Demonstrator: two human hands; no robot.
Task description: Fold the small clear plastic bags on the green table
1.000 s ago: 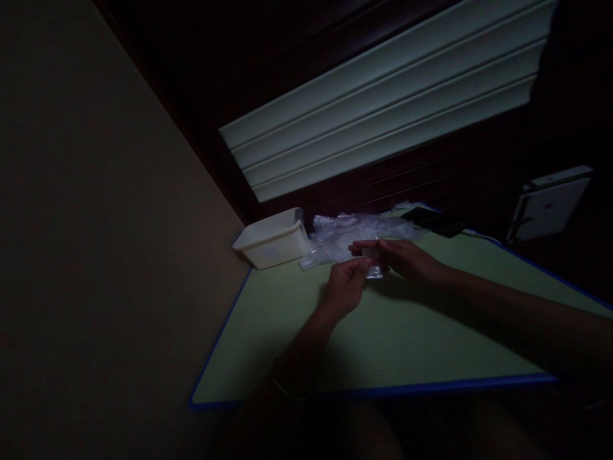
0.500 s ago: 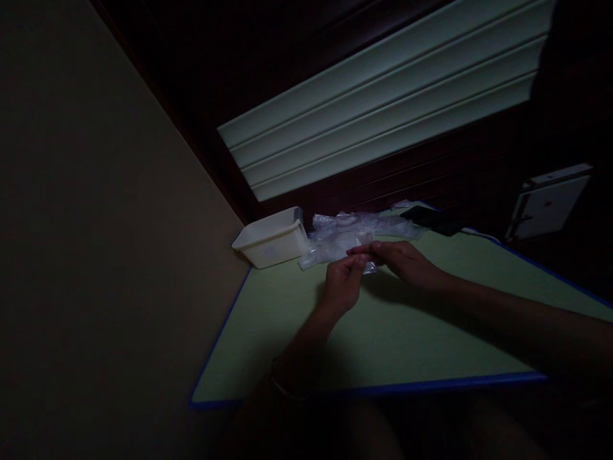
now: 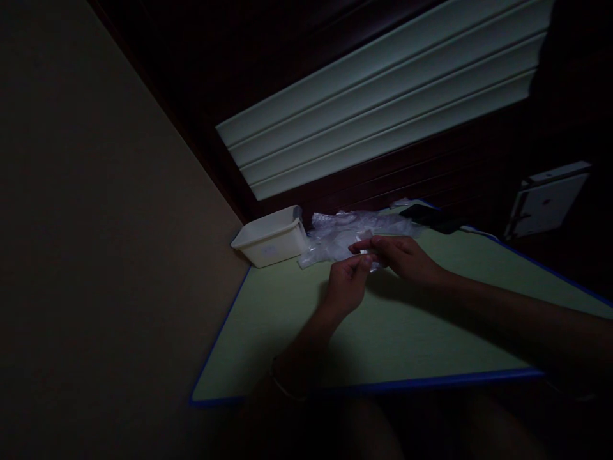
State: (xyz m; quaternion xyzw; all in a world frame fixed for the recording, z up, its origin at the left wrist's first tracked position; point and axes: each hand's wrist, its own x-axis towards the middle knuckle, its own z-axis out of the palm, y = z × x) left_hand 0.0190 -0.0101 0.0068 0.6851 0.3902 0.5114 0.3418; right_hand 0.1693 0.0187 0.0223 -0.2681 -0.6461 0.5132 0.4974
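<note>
My left hand is closed, thumb pressed to the fingers, on a small clear plastic bag. From the right, my right hand meets it, its fingers pinched at the same bag. Most of the bag is hidden behind my fingers, and the dim light hides whether anything is inside it. Just beyond my hands, a heap of clear plastic bags lies crumpled on the pale green table.
An open white plastic bin stands at the table's back left corner, near the wall. Behind the heap lies a dark flat object. A white box-like thing is at the right, past the blue table edge. White slats rise behind.
Both hands have shifted slightly at the bag. My left hand has moved a little to the right, and its thumb now sits further over toward the right fingers.
</note>
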